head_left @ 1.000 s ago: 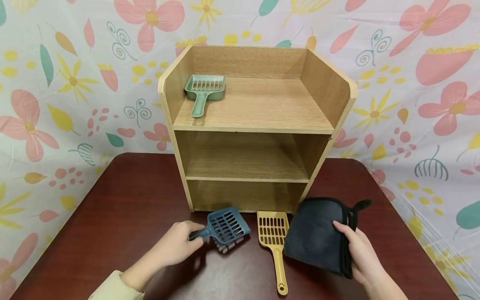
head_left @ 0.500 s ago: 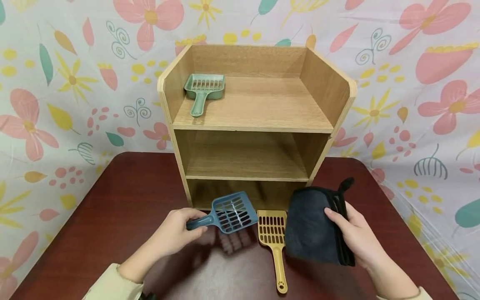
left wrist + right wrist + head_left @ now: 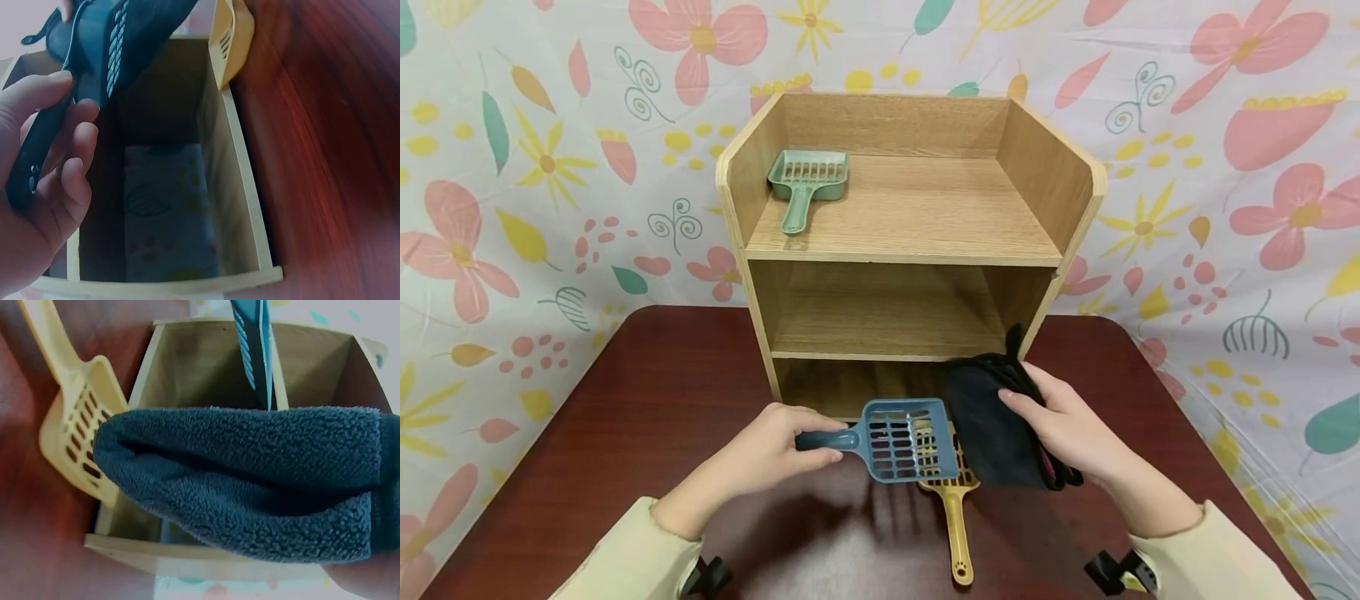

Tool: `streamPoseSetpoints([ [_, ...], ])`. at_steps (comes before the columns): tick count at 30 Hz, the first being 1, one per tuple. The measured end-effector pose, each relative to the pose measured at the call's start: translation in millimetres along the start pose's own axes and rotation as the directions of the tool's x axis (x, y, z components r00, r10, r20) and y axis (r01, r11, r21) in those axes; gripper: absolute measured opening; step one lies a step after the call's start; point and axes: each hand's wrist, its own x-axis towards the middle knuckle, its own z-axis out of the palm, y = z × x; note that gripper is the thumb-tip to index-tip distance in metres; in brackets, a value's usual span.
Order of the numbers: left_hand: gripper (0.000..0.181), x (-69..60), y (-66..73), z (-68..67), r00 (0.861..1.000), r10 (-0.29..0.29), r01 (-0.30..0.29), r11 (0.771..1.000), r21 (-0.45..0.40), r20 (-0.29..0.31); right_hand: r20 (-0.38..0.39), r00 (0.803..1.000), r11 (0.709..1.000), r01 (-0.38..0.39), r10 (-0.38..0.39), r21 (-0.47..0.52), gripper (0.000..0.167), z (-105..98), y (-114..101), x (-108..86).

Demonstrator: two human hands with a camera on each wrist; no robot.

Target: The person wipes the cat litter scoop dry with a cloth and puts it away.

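Note:
My left hand grips a blue litter scoop by its handle, with the slotted pan raised above the table and pointing right. In my right hand is a folded dark cloth, pinched between thumb and fingers; its fuzzy pile shows in the right wrist view. The scoop's far edge is close to the cloth; I cannot tell if they touch. Behind and below them, a yellow litter scoop has its pan against the shelf's base, partly hidden by the blue scoop and the cloth.
A wooden shelf unit with three levels stands on the dark red table. At the left of its top level sits a green litter scoop in a matching green holder. A flowered curtain hangs behind.
The left hand has raised the blue scoop and moved it right, in front of the yellow one. The right hand has brought the cloth left and up towards it.

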Motion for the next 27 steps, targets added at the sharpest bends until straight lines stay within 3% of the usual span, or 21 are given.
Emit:
streamPoseSetpoints([
  [5, 0.028, 9.0, 2.9, 3.2, 0.999, 0.02, -0.018, 0.999, -0.031, 0.05, -0.008, 0.996, 0.981, 0.084, -0.086, -0.174, 0.052, 9.5, -11.1, 11.8],
  [9, 0.026, 12.6, 4.3, 4.1, 0.997, 0.01, -0.006, 0.998, -0.058, 0.081, -0.033, 0.981, 0.93, 0.17, -0.191, -0.327, 0.04, 18.6, -15.4, 13.2],
  [15, 0.026, 13.7, 5.4, 5.3, 0.995, 0.02, -0.012, 0.996, -0.09, 0.096, -0.061, 0.936, 0.855, 0.289, -0.347, -0.431, 0.036, 31.1, -23.4, 8.8],
  [21, 0.025, 14.6, 4.7, 6.4, 1.0, 0.002, 0.001, 0.994, -0.11, 0.031, 0.027, 0.863, 0.745, 0.451, -0.505, -0.491, 0.043, 44.8, -19.9, 1.2],
  [22, 0.025, 14.9, 4.9, 6.3, 1.0, -0.007, 0.01, 0.993, -0.12, 0.021, 0.052, 0.858, 0.734, 0.467, -0.511, -0.493, 0.043, 46.2, -17.9, 0.4],
  [24, 0.024, 16.0, 4.9, 6.5, 1.0, -0.015, 0.015, 0.991, -0.134, 0.002, 0.1, 0.861, 0.733, 0.48, -0.498, -0.482, 0.044, 48.0, -14.3, -0.7],
  [27, 0.024, 17.4, 3.9, 7.4, 1.0, -0.015, 0.013, 0.99, -0.137, -0.015, 0.132, 0.876, 0.764, 0.471, -0.464, -0.441, 0.041, 47.7, -10.6, 1.4],
])
